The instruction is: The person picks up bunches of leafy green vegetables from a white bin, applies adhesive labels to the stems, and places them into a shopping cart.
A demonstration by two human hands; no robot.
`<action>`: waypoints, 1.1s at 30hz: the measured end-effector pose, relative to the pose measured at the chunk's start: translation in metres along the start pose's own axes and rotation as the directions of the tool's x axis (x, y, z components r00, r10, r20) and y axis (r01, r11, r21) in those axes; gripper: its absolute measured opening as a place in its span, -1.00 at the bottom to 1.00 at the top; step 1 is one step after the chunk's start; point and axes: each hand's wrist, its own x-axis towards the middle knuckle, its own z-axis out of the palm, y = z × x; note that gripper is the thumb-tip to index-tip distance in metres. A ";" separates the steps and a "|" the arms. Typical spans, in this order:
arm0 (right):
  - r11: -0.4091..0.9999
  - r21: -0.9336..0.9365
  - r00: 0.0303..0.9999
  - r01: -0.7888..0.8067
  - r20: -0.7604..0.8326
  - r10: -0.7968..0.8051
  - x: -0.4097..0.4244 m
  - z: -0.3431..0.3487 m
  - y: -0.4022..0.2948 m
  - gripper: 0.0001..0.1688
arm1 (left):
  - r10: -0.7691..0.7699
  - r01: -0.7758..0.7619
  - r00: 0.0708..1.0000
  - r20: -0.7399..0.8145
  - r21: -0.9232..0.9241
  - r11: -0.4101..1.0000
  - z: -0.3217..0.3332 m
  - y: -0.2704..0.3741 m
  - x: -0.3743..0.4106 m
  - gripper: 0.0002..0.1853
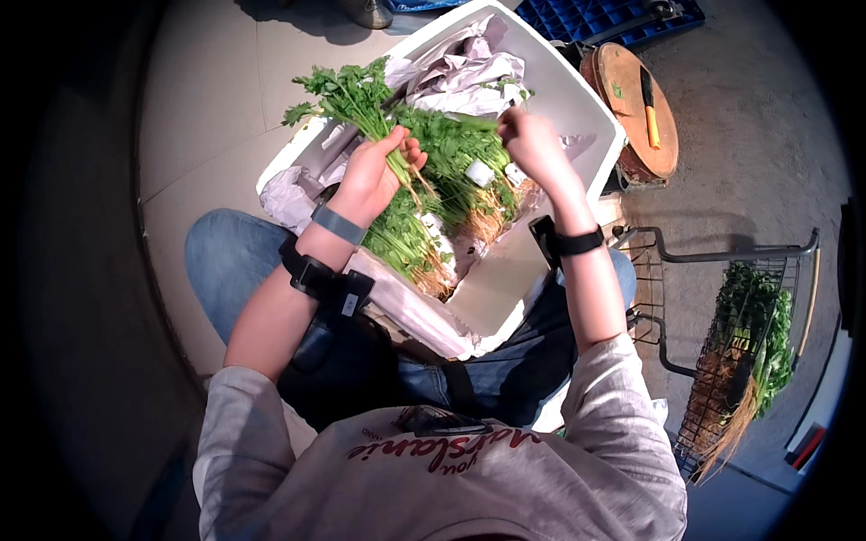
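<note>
My left hand (380, 169) grips a small bunch of leafy coriander (352, 95) by its stems, leaves pointing up and left, pale roots hanging below the palm. My right hand (531, 138) is curled over the right part of a white foam box (604, 138), its fingers closed on a blurred green sprig (477, 123). Beneath both hands, more rooted coriander bunches (399, 237) lie in the box, some with white bands (480, 173) around their stems. Crumpled pale paper (467, 84) fills the far end and lines the sides.
To the right stands a round wooden chopping block (626, 101) with a yellow-handled knife (649, 108) on it. A wire basket (724, 338) nearer me holds more rooted greens (775, 358). Beyond the box are a blue plastic pallet (582, 24) and someone's shoe (369, 12).
</note>
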 end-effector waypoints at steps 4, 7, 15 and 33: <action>0.752 0.648 0.810 0.118 -0.502 0.305 -0.022 -0.053 0.003 -0.87 | -0.008 0.010 0.998 0.056 -0.021 1.000 -0.001 -0.003 0.000 -0.86; 0.880 0.442 0.875 -0.177 -0.339 0.346 -0.030 -0.026 0.025 -0.82 | -0.012 0.011 0.999 0.039 0.005 1.000 -0.002 -0.007 0.003 -0.85; 0.917 0.304 0.932 -0.259 -0.171 0.320 -0.049 0.005 0.021 -0.80 | -0.089 0.085 0.994 0.063 0.071 0.994 0.003 -0.015 -0.005 -0.77; 0.419 0.870 0.962 -0.259 0.194 0.192 -0.082 0.053 -0.090 -0.71 | 0.082 -0.138 0.982 0.172 0.345 0.928 0.025 -0.030 -0.029 -0.65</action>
